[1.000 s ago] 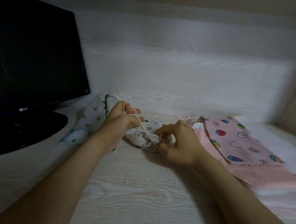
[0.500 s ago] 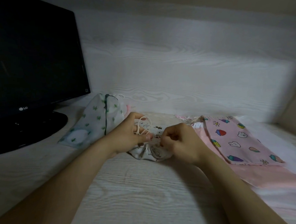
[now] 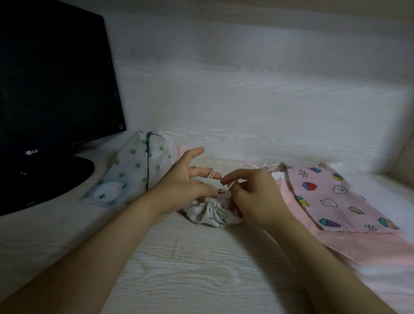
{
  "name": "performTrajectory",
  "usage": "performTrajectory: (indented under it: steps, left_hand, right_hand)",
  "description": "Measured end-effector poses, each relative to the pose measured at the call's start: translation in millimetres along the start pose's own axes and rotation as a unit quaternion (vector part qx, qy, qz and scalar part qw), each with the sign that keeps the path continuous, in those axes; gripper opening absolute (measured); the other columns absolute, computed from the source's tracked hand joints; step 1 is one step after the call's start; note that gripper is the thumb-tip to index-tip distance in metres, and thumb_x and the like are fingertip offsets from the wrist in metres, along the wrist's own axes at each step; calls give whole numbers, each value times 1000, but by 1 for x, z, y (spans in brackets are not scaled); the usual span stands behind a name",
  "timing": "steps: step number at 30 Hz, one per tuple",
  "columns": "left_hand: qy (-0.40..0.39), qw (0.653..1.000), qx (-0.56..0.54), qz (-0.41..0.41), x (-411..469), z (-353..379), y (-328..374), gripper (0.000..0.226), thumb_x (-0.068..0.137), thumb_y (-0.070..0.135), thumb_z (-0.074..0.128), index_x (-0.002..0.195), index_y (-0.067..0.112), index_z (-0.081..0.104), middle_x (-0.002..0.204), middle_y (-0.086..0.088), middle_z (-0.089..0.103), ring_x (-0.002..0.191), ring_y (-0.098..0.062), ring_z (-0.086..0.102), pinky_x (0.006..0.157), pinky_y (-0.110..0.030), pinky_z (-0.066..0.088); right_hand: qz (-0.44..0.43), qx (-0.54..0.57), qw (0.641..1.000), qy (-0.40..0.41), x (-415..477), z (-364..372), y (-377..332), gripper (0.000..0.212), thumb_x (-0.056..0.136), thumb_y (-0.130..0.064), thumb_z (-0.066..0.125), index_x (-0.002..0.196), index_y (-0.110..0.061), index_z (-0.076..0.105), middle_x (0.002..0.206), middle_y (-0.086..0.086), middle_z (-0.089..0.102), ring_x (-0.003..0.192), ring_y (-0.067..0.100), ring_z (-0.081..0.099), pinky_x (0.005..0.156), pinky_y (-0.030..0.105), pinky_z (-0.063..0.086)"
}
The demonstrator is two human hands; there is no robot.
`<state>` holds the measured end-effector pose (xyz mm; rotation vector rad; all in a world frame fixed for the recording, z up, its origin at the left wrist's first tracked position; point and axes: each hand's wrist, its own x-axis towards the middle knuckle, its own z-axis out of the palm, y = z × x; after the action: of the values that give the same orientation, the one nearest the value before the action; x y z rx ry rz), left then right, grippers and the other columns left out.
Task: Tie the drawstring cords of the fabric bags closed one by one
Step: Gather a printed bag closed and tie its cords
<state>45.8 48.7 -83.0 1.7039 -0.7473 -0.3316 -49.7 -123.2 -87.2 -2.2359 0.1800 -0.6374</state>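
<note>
A small white bag point(image 3: 212, 214) with a cartoon print lies bunched in the middle of the table, its mouth drawn tight. Its pale cord point(image 3: 210, 177) runs up from the gathered mouth between both hands. My left hand point(image 3: 187, 184) sits over the bag's left side with fingers spread; the cord crosses one finger and the thumb presses by the mouth. My right hand point(image 3: 251, 195) pinches the cord just right of the gather. A white bag with green cactus print point(image 3: 130, 175) lies at the left. A pink bag with fruit print point(image 3: 328, 196) lies flat at the right.
A black monitor point(image 3: 42, 93) on a round stand point(image 3: 41, 180) fills the left. A white wood-grain wall panel point(image 3: 246, 94) rises behind the table. More pink fabric point(image 3: 374, 249) lies under the printed pink bag at the right.
My left hand came down from pulling the cord up and left, then spread its fingers over the bag. My right hand rose from the bag's mouth and now pinches the cord.
</note>
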Motion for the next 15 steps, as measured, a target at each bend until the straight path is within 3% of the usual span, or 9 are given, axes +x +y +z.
performTrajectory:
  steps: [3,6,9,11,13,15]
  left_hand:
    - [-10,1000,-11,8,0,-1,3,97,83,-2,74,159,40,31,122,12,77,114,-17,73,108,-44,53]
    - [-30,999,-15,20,-2,1,6,97,83,-13,62,157,44,37,130,5,74,105,-23,75,89,-35,57]
    - [-69,997,-14,20,-2,3,5,101,85,-16,56,154,56,39,139,6,64,100,-36,68,81,-45,50]
    - [-99,994,-23,28,-1,2,2,107,86,-16,60,154,61,34,140,13,58,99,-37,64,79,-46,47]
    - [-123,991,-30,36,-2,2,2,113,88,-15,67,155,66,25,145,9,55,80,-28,61,73,-34,51]
    - [-132,990,-28,44,-2,3,3,118,89,-12,73,153,70,18,148,2,55,77,-24,60,71,-27,54]
  right_hand:
    - [81,142,987,-4,-1,-4,-9,29,91,-7,52,87,-13,80,76,7,77,62,22,70,58,30,50]
    - [138,209,968,-36,-2,-2,-12,31,95,-22,55,87,-7,80,82,12,78,65,25,68,65,34,49]
    - [121,194,973,-28,-2,4,-8,35,95,-37,69,86,-5,80,84,24,74,66,29,65,69,36,48]
    - [93,202,974,-34,-2,7,-5,38,96,-33,71,87,4,75,77,33,66,64,26,52,64,36,41]
    - [91,228,969,-36,-1,8,-4,38,97,-25,71,86,12,68,64,21,55,59,25,42,57,32,31]
    - [116,259,959,-29,1,6,-4,28,96,-17,70,79,6,71,59,8,54,50,20,43,54,29,31]
